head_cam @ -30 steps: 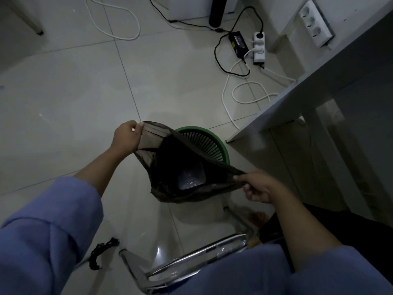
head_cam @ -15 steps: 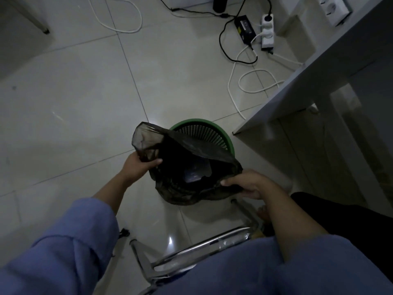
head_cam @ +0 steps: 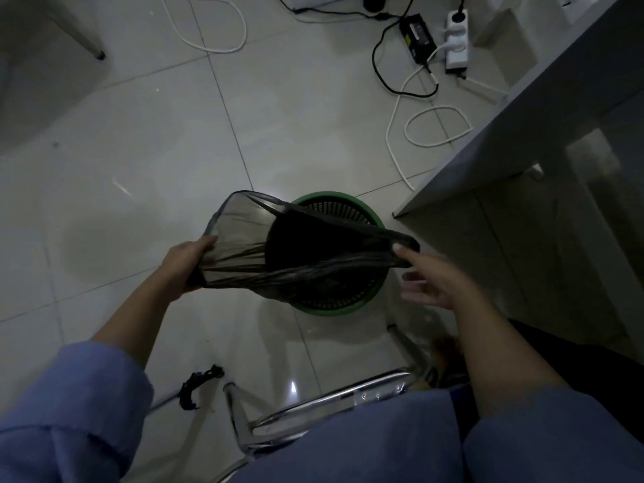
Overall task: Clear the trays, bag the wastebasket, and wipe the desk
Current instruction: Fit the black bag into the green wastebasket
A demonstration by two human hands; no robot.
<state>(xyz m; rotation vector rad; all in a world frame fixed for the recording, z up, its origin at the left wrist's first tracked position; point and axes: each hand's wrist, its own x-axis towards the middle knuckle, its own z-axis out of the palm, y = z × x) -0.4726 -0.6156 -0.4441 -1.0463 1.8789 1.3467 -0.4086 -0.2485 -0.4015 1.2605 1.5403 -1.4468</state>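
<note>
While the black bag (head_cam: 296,252) spans the green wastebasket (head_cam: 339,254) at frame centre | left hand (head_cam: 186,261) clenches its left edge | right hand (head_cam: 430,280) fingers spread, thumb touching right edge.

No text can be read; the power adapter (head_cam: 417,28) bears a label, perhaps printed, too blurred to make out.

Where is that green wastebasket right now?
In the head view, the green wastebasket stands on the floor at centre, just left of the desk corner, partly covered by the black bag stretched over it.
</note>
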